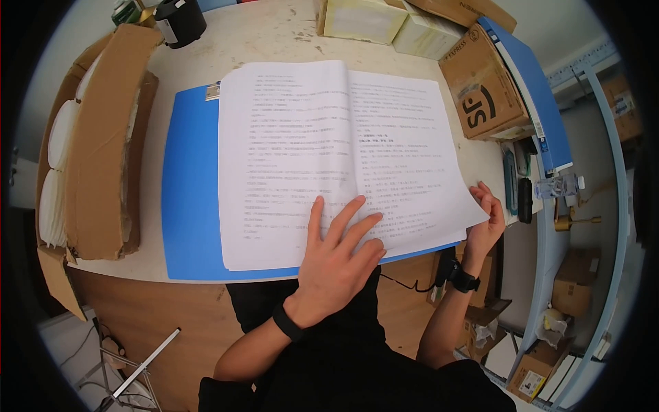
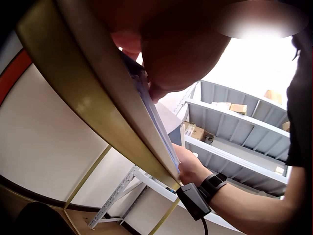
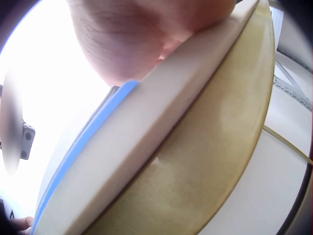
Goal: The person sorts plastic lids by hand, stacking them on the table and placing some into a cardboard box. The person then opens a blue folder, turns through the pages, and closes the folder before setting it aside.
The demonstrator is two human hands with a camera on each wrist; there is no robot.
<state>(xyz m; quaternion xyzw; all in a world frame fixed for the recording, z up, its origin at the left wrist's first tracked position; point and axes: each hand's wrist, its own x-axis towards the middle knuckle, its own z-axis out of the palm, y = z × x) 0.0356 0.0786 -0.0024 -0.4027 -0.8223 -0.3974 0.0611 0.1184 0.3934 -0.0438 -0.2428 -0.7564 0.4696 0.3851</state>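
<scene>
An open stack of printed pages [image 1: 288, 165] lies on a blue folder [image 1: 192, 185], its sheets parted by a fold down the middle. Across the lower middle of the pages rests the left hand [image 1: 336, 264], fingers spread. At the lower right corner the right hand [image 1: 484, 223] has curled fingers and pinches the edge of the right-hand page [image 1: 412, 172], whose corner bends up; the thumb is partly hidden. A metal clip [image 1: 213, 91] shows at the folder's top. In the left wrist view the right hand [image 2: 190, 166] is at the paper edge.
A long cardboard box [image 1: 103, 144] with white items stands on the left of the table [image 1: 268, 34]. A brown box [image 1: 484, 86] and an upright blue folder [image 1: 532, 89] are at the right. A black container [image 1: 180, 24] stands at the back left; shelving [image 1: 614, 158] is beyond the right edge.
</scene>
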